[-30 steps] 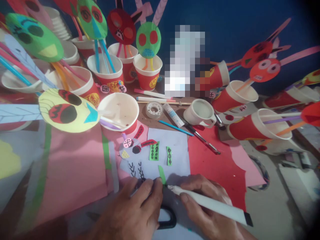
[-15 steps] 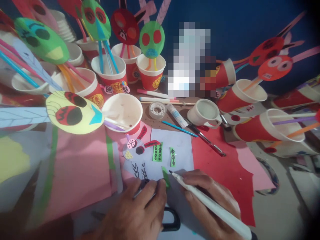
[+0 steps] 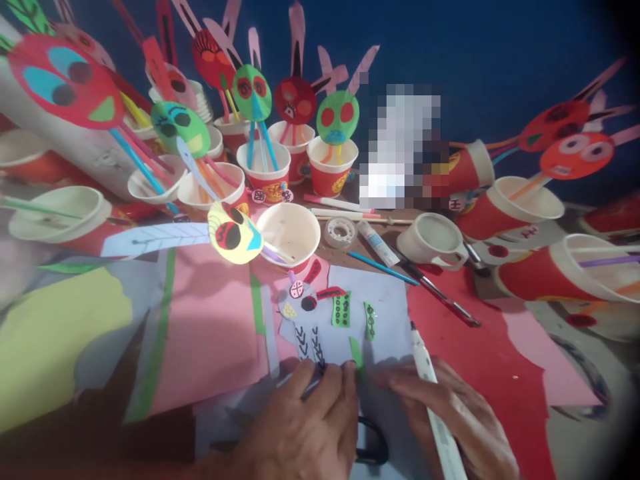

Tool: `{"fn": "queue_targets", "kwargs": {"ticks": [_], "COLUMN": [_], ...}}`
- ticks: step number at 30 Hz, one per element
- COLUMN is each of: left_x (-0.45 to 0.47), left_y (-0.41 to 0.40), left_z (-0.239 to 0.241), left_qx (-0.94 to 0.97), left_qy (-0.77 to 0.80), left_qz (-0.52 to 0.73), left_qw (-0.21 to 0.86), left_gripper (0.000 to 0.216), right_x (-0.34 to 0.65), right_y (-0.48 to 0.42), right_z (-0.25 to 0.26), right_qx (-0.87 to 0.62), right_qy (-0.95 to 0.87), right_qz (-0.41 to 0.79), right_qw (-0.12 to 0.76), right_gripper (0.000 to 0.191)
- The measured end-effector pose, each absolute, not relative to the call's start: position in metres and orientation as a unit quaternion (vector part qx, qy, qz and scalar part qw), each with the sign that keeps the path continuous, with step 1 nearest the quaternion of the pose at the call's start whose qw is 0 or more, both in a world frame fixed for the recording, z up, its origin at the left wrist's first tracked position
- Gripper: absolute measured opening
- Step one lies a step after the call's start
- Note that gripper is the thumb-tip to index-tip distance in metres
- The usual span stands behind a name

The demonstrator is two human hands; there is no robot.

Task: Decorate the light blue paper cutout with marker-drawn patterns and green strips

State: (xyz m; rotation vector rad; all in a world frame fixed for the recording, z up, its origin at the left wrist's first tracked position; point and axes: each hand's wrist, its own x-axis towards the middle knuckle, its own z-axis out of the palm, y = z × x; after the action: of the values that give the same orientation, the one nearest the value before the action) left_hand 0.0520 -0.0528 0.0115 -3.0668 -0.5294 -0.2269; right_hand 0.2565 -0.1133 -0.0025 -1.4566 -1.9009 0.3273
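Note:
My left hand (image 3: 313, 417) rests on the grey-blue paper, fingers bent, fingertips pinning a small green paper strip (image 3: 355, 350). Between the fingers of my right hand (image 3: 455, 413) is a white marker (image 3: 435, 400), its dark tip uncapped and pointing up and away, apart from the strip. Beyond the fingers lie a green paper piece with black circles (image 3: 342, 310) and a narrower patterned one (image 3: 369, 320). A grey paper face (image 3: 295, 307) with a black eye lies left of them. Partly under my left hand is a black loop handle (image 3: 383, 443); the rest is hidden.
Red-and-white paper cups (image 3: 265, 177) holding straws and paper faces line the back and sides. An open cup (image 3: 290, 230), tape roll (image 3: 341, 232), glue tube (image 3: 377, 245), mug (image 3: 433, 240) and pen (image 3: 445, 293) stand or lie ahead. Red paper (image 3: 480, 347) lies right, pink paper (image 3: 210, 313) left.
The view has shifted left, so things appear further right. The marker has swung more upright, its tip moving away from the green strip. My left hand still pins the strip.

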Motion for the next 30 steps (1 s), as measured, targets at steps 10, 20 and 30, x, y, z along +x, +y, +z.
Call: {"fn": "queue_targets", "kwargs": {"ticks": [10, 20, 30], "left_x": [0.053, 0.05, 0.045], "left_y": [-0.055, -0.053, -0.063], "left_z": [0.016, 0.013, 0.003], "left_qx": [-0.986, -0.986, -0.977], "left_qy": [-0.159, -0.154, -0.188], "left_qz": [-0.043, -0.054, -0.097], "left_qw": [0.016, 0.026, 0.036], "left_gripper": [0.025, 0.028, 0.024], "right_x": [0.257, 0.247, 0.248], "right_y": [-0.109, -0.104, -0.098], "right_z": [0.0, 0.001, 0.001], "right_qx": [-0.485, -0.522, -0.508], "right_qy": [-0.819, -0.802, -0.806], "right_qz": [0.095, 0.078, 0.054], "right_qw": [0.292, 0.279, 0.301], "right_gripper": [0.031, 0.029, 0.026]}}
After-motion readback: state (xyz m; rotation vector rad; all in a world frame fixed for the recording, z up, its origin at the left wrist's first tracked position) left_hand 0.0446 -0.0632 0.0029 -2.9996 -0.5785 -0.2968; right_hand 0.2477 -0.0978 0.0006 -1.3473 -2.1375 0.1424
